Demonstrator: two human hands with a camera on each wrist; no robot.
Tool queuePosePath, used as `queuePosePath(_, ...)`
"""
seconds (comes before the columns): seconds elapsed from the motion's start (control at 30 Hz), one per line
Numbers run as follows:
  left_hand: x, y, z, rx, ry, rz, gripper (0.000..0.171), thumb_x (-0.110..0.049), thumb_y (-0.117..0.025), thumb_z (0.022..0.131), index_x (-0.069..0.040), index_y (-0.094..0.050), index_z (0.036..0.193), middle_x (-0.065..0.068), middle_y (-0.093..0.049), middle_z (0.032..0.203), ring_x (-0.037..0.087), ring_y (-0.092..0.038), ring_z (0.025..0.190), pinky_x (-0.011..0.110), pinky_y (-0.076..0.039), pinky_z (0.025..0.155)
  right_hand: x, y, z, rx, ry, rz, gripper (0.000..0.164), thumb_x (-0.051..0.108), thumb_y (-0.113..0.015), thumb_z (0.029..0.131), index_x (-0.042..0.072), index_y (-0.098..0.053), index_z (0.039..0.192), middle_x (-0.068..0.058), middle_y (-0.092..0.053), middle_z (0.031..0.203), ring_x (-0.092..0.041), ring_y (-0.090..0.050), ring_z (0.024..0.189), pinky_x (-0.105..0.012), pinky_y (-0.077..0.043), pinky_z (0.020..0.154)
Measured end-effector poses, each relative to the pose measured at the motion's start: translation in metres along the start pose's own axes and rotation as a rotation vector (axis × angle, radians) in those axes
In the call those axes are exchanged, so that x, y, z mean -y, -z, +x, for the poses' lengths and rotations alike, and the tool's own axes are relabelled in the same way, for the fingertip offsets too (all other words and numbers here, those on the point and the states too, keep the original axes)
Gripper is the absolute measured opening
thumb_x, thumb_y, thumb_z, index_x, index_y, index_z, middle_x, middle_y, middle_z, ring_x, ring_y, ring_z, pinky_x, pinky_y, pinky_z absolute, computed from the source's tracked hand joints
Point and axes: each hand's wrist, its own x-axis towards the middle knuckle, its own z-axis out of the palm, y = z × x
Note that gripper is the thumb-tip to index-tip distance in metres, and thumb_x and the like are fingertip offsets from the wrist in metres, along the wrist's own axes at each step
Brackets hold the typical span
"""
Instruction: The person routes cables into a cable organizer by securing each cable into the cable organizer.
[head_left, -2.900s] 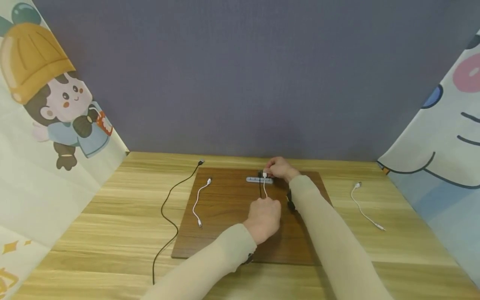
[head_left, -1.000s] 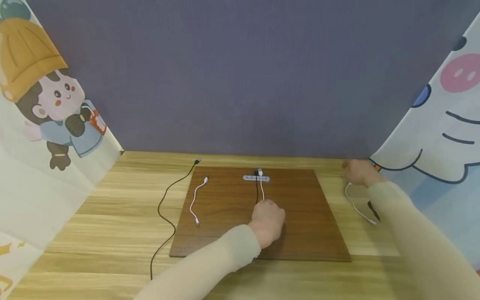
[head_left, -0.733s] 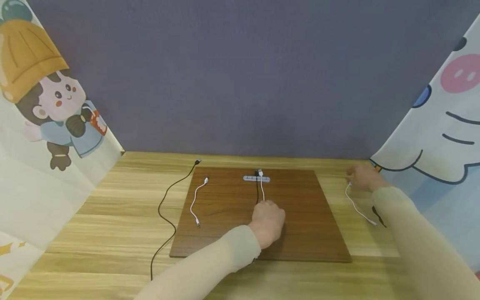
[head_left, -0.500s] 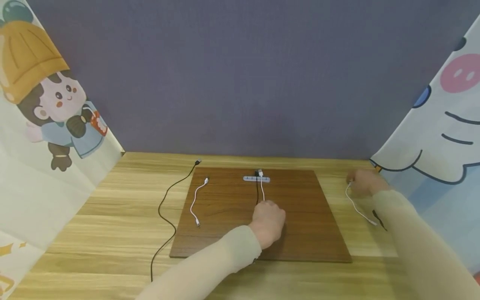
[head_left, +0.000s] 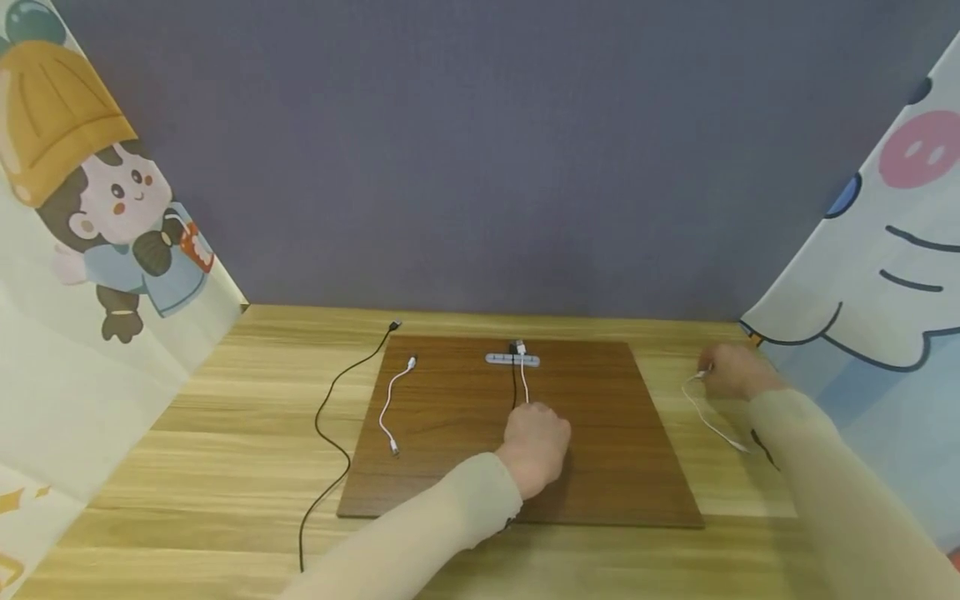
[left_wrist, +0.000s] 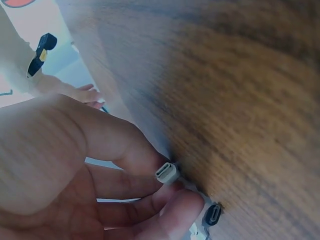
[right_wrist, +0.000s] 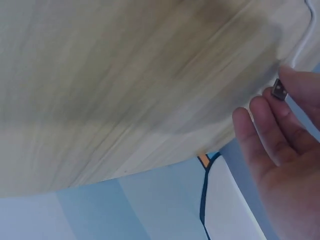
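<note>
In the head view my left hand point(head_left: 536, 450) is over the brown board point(head_left: 600, 450). Its thumb and fingers pinch a white USB cable point(left_wrist: 167, 173) near its USB-C plug, as the left wrist view shows. Beside the fingertips lies the USB-C end of a black cable point(left_wrist: 214, 214). Both cables run up to a pale cable-holder strip point(head_left: 492, 359), their USB-A plugs standing at its far side. At the right my right hand point(head_left: 735, 371) pinches the USB-A plug point(right_wrist: 279, 90) of another white cable point(head_left: 708, 422), whose far end trails on the table.
Left on the board lies a short white cable point(head_left: 387, 408). Further left a long black cable point(head_left: 330, 390) curves along the wooden table point(head_left: 225, 417). A grey partition point(head_left: 480, 167) rises behind, with printed cloths at both sides.
My right hand has left the strip and crossed to the right-hand white cable, now pinching its USB-A plug; that plug end has shifted slightly. My left hand keeps its place on the board.
</note>
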Motion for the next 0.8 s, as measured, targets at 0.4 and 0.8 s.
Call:
queuePosePath(0.4,0.005,-0.001,-0.003,-0.022,0.011,-0.049,0.011,-0.029,-0.077,0.088,-0.021,-0.077,0.096,-0.001,-0.069,0.089,0.012,-0.062,0.08,0.026,-0.054,0.062,0.037,0.02,0.003,-0.055,0.044,0.116,0.024,0.012,-0.061,0.096,-0.008,-0.067,0.107,-0.025,-0.07,0.102,-0.045,-0.067,0.095,-0.06,-0.052,0.083)
queuePosePath(0.8,0.015,-0.007,-0.003,-0.089,-0.004,-0.181,0.008,-0.022,-0.074,0.089,-0.014,-0.074,0.086,0.003,-0.065,0.08,0.015,-0.062,0.07,0.028,-0.054,0.054,0.079,0.027,0.005,-0.199,0.089,0.267,0.022,0.011,-0.067,0.096,-0.006,-0.071,0.111,-0.025,-0.071,0.108,-0.041,-0.067,0.098,-0.055,-0.052,0.085)
